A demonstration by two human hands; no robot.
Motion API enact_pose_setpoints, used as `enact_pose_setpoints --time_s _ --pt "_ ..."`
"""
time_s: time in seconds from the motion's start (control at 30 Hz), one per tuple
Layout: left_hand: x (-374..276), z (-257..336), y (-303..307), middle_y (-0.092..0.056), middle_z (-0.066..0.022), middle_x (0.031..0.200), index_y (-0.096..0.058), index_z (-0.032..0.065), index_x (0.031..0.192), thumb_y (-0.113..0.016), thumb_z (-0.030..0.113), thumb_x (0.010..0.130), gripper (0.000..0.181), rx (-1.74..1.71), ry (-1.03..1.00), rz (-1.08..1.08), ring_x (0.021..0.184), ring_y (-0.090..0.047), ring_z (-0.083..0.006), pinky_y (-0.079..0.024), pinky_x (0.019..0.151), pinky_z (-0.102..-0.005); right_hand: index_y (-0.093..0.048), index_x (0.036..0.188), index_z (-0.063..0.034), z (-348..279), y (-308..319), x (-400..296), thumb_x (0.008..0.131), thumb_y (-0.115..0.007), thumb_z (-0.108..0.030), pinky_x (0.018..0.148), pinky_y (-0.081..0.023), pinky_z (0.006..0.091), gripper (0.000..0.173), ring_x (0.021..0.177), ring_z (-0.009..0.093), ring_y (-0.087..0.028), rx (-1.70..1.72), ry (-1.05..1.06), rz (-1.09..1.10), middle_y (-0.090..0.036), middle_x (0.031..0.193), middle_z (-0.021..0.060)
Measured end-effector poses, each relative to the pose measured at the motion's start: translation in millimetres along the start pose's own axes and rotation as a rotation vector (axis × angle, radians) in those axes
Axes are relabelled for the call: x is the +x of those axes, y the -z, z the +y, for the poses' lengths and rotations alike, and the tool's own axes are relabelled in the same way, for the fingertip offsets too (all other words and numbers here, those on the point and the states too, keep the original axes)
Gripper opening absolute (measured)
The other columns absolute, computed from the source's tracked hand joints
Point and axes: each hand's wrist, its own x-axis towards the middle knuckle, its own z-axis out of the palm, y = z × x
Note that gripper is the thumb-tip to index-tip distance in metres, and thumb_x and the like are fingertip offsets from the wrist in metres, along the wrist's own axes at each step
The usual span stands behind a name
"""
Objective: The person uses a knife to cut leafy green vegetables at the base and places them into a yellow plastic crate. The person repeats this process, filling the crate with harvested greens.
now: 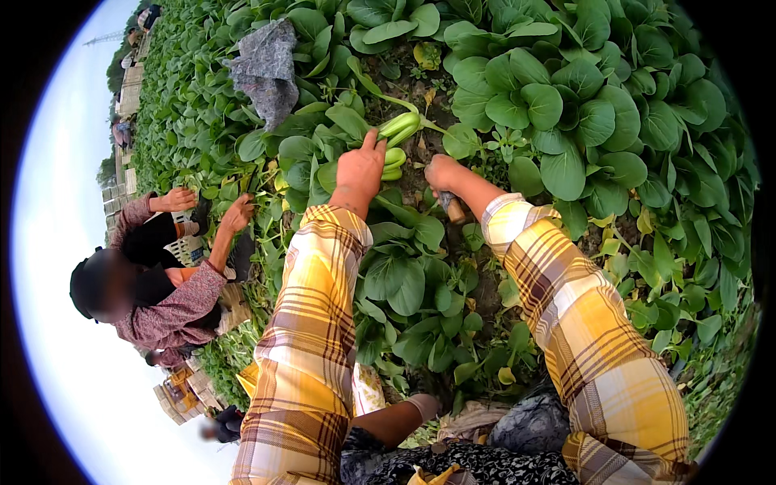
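My left hand [362,167] grips a bok choy [400,126] lying on its side, its pale green stalk base pointing towards the right. A second pale bok choy base [394,162] shows just below it, beside my fingers. My right hand [444,173] is closed around a tool with a wooden handle [453,209], low over the soil; its blade is hidden. Between my hands a narrow strip of bare soil [415,163] is visible. Rooted bok choy plants [397,273] stand nearer to me, below my left hand.
Dense bok choy [545,103] grows at the upper right. A grey felt-like cloth [267,73] lies over leaves at the upper left. To the left, another person [170,291] crouches with both hands over plants, near a white plastic crate [187,250]. Stacked crates [115,203] stand farther off.
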Motion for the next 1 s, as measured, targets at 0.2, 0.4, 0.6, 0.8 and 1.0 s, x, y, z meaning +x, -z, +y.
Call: enact_pose_setpoints --time_s 0.2,0.4,0.6,0.8,1.0 --pt "-100 -6 61 -0.039 -0.0081 0.131 -0.048 0.0069 0.12 -0.059 -0.008 0.06 0.062 -0.337 -0.169 0.314 0.082 -0.061 -0.0297 -0.05 0.067 -0.0376 -0.05 0.105 0.0022 44 27 -171 0.077 -0.067 -0.026 0.046 -0.045 0.027 0.043 0.05 0.012 -0.052 0.23 0.396 0.32 -0.058 0.073 0.0073" --pt "-197 30 125 -0.035 -0.0155 0.132 -0.044 0.0059 0.125 -0.069 -0.002 0.052 0.077 -0.663 -0.306 0.109 0.098 -0.056 -0.0369 -0.049 0.079 -0.0382 -0.04 0.129 -0.0085 -18 58 -260 0.056 -0.082 -0.032 0.06 -0.047 0.0264 0.087 0.061 0.014 -0.052 0.193 0.983 0.257 -0.05 0.122 0.0065" --pt "-264 56 143 -0.036 -0.0185 0.129 -0.045 0.0058 0.125 -0.069 -0.001 0.052 0.077 -0.721 -0.356 0.032 0.096 -0.057 -0.0359 -0.049 0.079 -0.0367 -0.052 0.112 -0.0048 -11 25 -275 0.062 -0.075 -0.023 0.066 -0.046 0.0328 0.058 0.066 0.022 -0.056 -0.068 0.837 0.069 -0.062 0.081 0.011" --pt "-313 56 114 -0.04 -0.0166 0.13 -0.048 0.0043 0.123 -0.07 0.001 0.05 0.076 -0.7 -0.364 -0.21 0.1 -0.055 -0.0344 -0.048 0.082 -0.0375 -0.061 0.091 -0.0009 62 -1 -304 0.072 -0.065 -0.015 0.046 -0.041 0.0254 0.024 0.049 0.01 -0.049 0.097 0.653 -0.402 -0.061 0.067 0.0028" --pt "-325 49 76 -0.042 -0.0152 0.127 -0.05 0.0024 0.12 -0.073 0.005 0.052 0.072 -1.192 -0.283 -0.242 0.112 -0.048 -0.0266 -0.037 0.096 -0.0321 -0.04 0.127 -0.0026 106 22 -324 0.06 -0.078 -0.021 0.048 -0.043 0.0199 0.079 0.054 0.006 -0.052 0.139 0.631 0.039 -0.055 0.114 0.012"
